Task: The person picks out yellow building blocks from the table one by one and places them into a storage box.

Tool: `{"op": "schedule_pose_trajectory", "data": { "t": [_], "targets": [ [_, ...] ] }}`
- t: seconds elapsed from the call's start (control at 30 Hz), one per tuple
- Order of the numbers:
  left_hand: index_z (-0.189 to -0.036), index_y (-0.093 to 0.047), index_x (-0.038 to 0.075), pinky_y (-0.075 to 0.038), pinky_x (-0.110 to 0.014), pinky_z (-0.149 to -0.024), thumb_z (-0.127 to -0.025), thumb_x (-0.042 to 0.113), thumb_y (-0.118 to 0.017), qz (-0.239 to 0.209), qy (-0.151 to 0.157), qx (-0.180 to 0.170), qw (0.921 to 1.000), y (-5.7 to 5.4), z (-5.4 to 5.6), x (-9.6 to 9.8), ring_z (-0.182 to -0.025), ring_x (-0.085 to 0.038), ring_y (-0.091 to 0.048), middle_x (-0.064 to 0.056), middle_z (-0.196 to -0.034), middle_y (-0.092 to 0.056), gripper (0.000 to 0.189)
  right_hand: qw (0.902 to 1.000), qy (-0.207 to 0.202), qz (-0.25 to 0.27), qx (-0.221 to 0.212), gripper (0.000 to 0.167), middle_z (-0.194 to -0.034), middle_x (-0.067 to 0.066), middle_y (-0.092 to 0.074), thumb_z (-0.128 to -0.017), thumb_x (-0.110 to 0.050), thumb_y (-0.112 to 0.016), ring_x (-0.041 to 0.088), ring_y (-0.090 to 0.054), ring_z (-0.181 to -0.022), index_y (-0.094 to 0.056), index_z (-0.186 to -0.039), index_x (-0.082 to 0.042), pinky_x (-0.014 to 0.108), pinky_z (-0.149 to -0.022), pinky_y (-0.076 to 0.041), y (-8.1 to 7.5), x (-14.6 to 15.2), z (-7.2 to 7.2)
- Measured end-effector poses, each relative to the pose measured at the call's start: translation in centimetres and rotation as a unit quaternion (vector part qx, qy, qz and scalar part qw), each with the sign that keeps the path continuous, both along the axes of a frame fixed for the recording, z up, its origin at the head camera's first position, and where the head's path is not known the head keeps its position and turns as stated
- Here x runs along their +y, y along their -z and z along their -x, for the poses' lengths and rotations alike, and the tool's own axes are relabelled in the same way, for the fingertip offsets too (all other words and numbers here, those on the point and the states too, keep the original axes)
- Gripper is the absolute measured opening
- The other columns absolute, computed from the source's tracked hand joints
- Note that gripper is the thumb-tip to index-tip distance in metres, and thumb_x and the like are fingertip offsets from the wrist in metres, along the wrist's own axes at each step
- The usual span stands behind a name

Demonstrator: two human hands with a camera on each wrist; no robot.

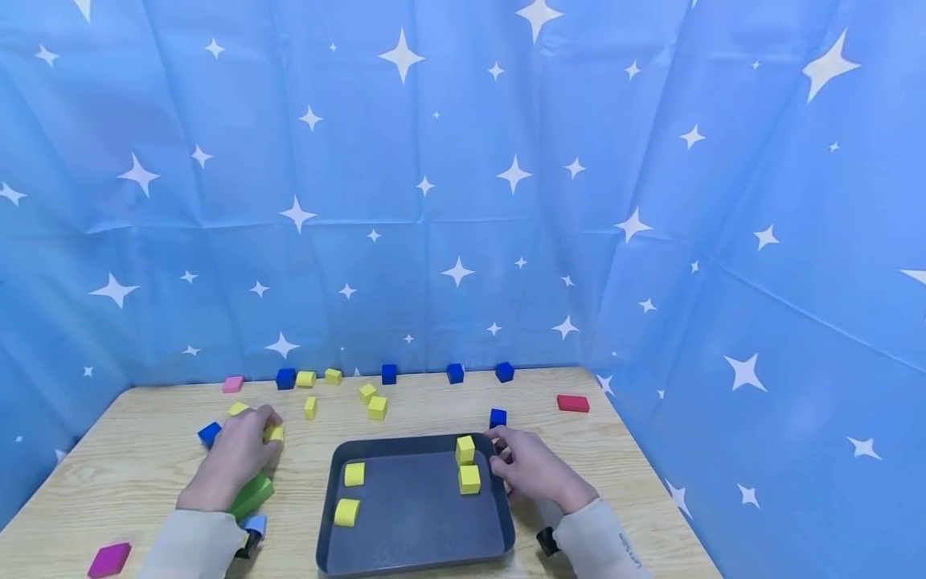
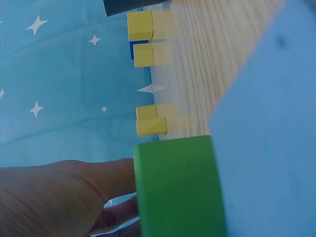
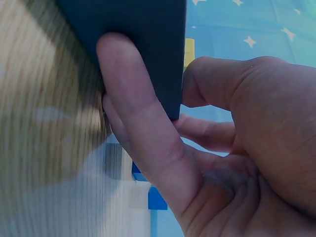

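Observation:
On the table's left side, my left hand [image 1: 235, 452] has its thumb and index finger around a yellow block [image 1: 273, 433]. A green block [image 1: 251, 495] stands beside that wrist and covers part of the hand in the left wrist view. My right hand [image 1: 538, 470] grips the dark grey tray [image 1: 415, 555] near its far right corner. The right wrist view shows the thumb [image 3: 207, 81] at the rim and long fingers [image 3: 143, 113] along the outer wall. Inside the tray, two yellow cubes [image 1: 469, 479] sit at the right and two rounded yellow blocks [image 1: 346, 512] at the left.
Blue cubes [image 1: 455, 373] and several yellow blocks [image 1: 377, 408] lie toward the back. A blue cube [image 1: 497, 418] is just behind the tray, a red block [image 1: 573, 403] at right. A magenta block [image 1: 109, 560] lies front left. A starry blue curtain [image 1: 463, 201] surrounds the table.

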State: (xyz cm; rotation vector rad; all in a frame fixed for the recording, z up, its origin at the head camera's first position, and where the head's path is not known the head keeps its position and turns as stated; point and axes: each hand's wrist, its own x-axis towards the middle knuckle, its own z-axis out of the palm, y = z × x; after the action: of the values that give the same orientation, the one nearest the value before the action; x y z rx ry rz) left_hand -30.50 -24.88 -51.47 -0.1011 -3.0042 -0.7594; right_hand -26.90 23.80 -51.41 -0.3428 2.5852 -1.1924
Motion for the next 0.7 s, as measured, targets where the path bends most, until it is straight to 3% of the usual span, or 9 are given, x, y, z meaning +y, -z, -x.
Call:
{"op": "schedule_pose_trajectory", "data": {
  "t": [0.23,0.7],
  "targets": [
    [-0.128,-0.073,-0.01,-0.062,-0.05,-0.08,-0.1,0.001,-0.085,0.005,0.004,0.014,0.9999,0.02,-0.15,0.0,-0.089,-0.029,-0.064,-0.024,-0.109,-0.076,0.032,1.0,-0.002,0.0,-0.001,0.046,-0.127,0.022,-0.077,-0.114,-0.006,-0.068,0.025,-0.079,-0.096,-0.061,-0.16,0.0,0.039,-0.062,-0.071,0.06,0.07,0.04],
    [-0.128,-0.075,-0.009,-0.068,-0.049,-0.083,-0.1,0.002,-0.088,-0.004,0.005,0.025,0.9997,-0.29,-0.25,0.56,-0.089,-0.027,-0.068,-0.023,-0.112,-0.078,0.033,1.0,-0.006,0.0,-0.002,0.047,-0.127,0.02,-0.077,-0.115,-0.008,-0.066,0.024,-0.078,-0.1,-0.06,-0.161,-0.001,0.037,-0.063,-0.071,0.27,0.09,0.24]
  ]
}}
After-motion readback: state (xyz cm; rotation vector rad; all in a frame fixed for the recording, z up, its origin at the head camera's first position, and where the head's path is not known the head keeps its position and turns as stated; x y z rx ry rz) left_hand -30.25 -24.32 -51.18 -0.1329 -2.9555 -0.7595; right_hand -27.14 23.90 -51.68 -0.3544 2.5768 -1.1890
